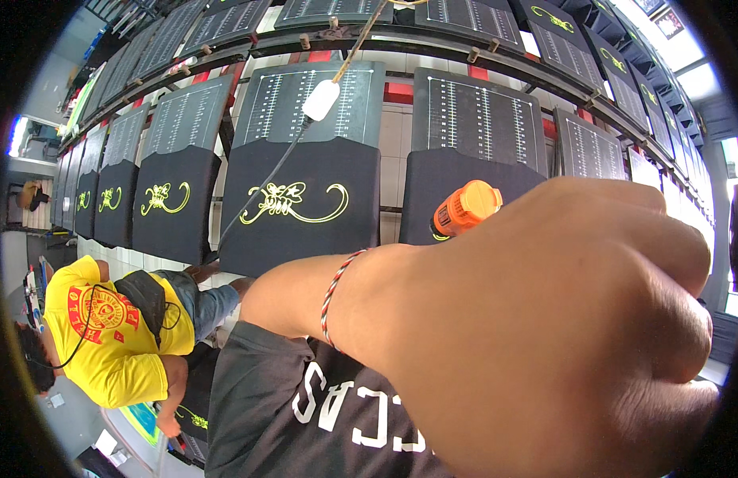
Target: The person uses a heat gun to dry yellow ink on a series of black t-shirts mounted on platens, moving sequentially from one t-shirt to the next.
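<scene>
My left hand (568, 319) fills the right side of the view, very near, with its back toward me and its fingers curled in. Whatever the fingers may hold is hidden. A red, white and black braided cord (330, 299) circles the wrist. Just past the hand's upper edge shows an orange tool with a black end (468, 205), partly covered; I cannot tell what bears it. Behind it lies a black shirt (432, 179) on a printing board (476, 111). Another black shirt (301, 227) beside it carries a yellow outline design. My right hand is out of view.
Several boards with white ruler marks stand in rows along a dark metal rail (385, 36). A cable with a white plastic block (321, 99) hangs before them. At lower left, a co-worker in a yellow shirt (106, 334) bends beside a printing screen (142, 418).
</scene>
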Motion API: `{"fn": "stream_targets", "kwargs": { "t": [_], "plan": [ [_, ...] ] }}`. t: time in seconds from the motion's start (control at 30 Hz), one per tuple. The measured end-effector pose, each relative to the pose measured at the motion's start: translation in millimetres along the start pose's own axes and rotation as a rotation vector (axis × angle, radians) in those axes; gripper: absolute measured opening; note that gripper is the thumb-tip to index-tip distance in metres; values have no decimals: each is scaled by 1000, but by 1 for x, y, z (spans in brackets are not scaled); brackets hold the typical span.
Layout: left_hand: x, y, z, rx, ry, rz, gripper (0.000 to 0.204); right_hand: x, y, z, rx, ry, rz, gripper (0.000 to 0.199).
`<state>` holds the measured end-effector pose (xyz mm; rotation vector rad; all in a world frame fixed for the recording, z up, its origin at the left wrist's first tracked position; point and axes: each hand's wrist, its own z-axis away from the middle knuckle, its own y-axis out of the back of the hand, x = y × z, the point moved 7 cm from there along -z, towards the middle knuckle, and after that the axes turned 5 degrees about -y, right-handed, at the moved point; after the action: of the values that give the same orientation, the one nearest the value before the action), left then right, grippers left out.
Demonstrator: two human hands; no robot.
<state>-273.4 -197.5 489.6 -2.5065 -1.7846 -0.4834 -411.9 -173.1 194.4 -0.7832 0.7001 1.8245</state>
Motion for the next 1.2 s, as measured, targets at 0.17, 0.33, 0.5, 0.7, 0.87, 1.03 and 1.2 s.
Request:
{"fn": "stream_targets", "kwargs": {
  "t": [0.17, 0.33, 0.5, 0.7, 0.87, 1.03, 1.2],
  "plan": [
    [2, 0, 2, -66, 4, -60, 34, 7, 10, 11, 17, 3, 5, 31],
    [-20, 43, 46, -129, 210, -438, 33, 21, 29, 17, 13, 15, -23, 31],
    [-60, 176, 203, 213, 743, -1078, 33, 35, 58, 13, 104, 0, -106, 31],
    [-8, 222, 414, 43, 1544, -1116, 36, 30, 84, 6, 197, 31, -208, 23],
    [82, 224, 401, 8, 1470, -1290, 36, 30, 79, 9, 173, 54, -225, 21],
    [213, 299, 381, 84, 1350, -1662, 32, 22, 39, 9, 4, 51, -318, 27],
    [335, 394, 374, 252, 1163, -1908, 38, 8, -43, 2, -230, 52, -353, 37]
  ]
}}
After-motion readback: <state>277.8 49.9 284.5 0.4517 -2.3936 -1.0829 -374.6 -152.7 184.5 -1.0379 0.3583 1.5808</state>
